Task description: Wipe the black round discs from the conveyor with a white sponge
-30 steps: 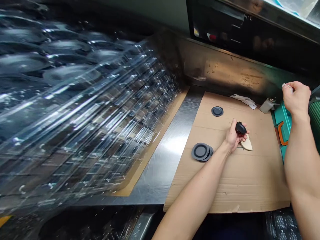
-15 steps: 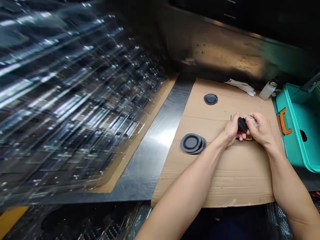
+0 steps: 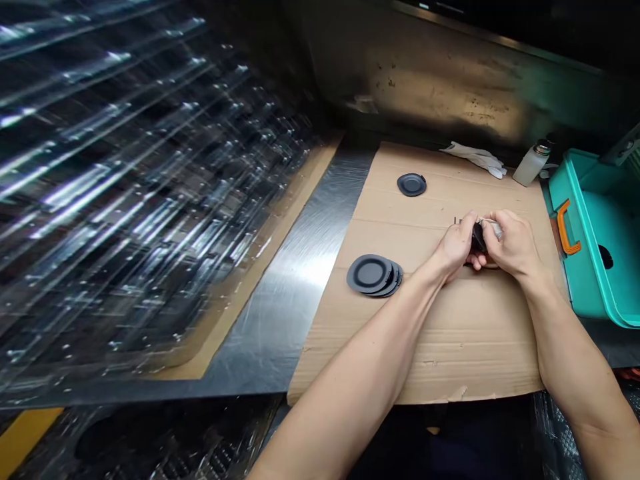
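My left hand grips a small round black part over the cardboard sheet. My right hand presses a small pale object against that part; the two hands touch and hide most of it. A short stack of dark grey round lids lies on the cardboard just left of my left hand. One single lid rests farther back.
A tall stack of clear plastic trays fills the left side on the steel bench. A teal bin with an orange handle stands at the right. A small bottle and a white cloth lie by the back wall.
My right hand came down from above the teal bin with the pale object and met my left hand at the black part. The view has shifted downward and to the right.
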The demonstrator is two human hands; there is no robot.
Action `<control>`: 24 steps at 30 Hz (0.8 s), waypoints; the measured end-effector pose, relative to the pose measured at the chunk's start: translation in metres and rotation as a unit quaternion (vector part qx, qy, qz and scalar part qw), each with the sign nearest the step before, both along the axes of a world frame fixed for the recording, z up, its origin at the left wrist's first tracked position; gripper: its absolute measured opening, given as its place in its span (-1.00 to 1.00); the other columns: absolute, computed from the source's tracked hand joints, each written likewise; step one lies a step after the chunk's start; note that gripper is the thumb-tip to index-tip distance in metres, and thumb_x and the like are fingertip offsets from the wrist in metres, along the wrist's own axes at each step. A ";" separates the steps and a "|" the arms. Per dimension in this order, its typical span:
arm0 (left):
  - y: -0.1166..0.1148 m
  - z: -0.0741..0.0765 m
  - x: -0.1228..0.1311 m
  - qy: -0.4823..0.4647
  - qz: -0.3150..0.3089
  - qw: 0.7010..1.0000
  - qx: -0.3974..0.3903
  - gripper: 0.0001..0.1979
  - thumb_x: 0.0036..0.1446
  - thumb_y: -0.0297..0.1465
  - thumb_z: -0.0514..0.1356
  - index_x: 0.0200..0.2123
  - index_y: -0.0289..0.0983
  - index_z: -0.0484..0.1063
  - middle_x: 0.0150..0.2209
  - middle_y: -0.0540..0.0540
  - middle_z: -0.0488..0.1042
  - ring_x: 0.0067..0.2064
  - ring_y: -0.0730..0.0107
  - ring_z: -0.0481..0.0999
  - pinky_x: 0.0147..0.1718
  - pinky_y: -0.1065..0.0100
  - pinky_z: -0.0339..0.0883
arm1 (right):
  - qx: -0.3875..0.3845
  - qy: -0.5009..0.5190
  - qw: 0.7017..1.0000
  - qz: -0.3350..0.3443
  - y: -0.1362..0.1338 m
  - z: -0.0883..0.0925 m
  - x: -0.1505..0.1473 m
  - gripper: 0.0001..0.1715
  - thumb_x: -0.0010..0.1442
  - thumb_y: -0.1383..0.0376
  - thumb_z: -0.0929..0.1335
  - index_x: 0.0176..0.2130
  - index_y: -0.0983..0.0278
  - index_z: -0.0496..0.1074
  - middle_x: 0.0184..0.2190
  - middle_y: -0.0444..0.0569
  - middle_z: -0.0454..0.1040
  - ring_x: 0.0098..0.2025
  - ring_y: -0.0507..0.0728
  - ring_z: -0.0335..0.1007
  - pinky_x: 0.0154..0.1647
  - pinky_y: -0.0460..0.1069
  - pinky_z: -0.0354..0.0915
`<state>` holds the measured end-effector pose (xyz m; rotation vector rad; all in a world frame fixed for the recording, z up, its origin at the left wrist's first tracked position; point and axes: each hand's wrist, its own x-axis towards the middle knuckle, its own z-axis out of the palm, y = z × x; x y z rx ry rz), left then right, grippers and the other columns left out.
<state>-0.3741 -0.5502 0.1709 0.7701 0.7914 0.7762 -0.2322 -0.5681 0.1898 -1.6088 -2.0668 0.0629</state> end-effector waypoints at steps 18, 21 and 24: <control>-0.003 0.001 0.000 0.008 0.009 1.000 0.000 -0.45 0.42 -0.07 -0.01 -0.40 -0.36 0.49 -0.72 -0.07 0.40 -0.73 0.43 0.37 -0.74 0.49 0.22 | -0.007 0.002 1.000 0.006 -0.001 -0.006 0.001 -0.76 0.37 0.25 0.26 -0.18 0.23 0.50 -0.24 0.09 0.57 -0.18 0.25 0.48 -0.13 0.07 0.30; -0.003 0.001 0.000 0.012 0.001 1.000 -0.001 -0.45 0.44 -0.11 -0.05 -0.44 -0.34 0.46 -0.71 -0.08 0.40 -0.73 0.43 0.37 -0.74 0.48 0.23 | -0.022 -0.007 1.000 0.002 -0.001 -0.007 0.001 -0.80 0.35 0.28 0.28 -0.19 0.23 0.51 -0.24 0.07 0.57 -0.19 0.24 0.48 -0.15 0.05 0.29; -0.004 -0.002 0.001 0.014 0.017 1.000 0.004 -0.46 0.44 -0.10 -0.04 -0.48 -0.30 0.41 -0.71 -0.05 0.38 -0.74 0.45 0.35 -0.74 0.49 0.22 | -0.019 -0.009 1.000 0.004 -0.001 -0.007 -0.002 -0.79 0.36 0.30 0.27 -0.18 0.22 0.51 -0.20 0.07 0.58 -0.17 0.23 0.47 -0.14 0.05 0.30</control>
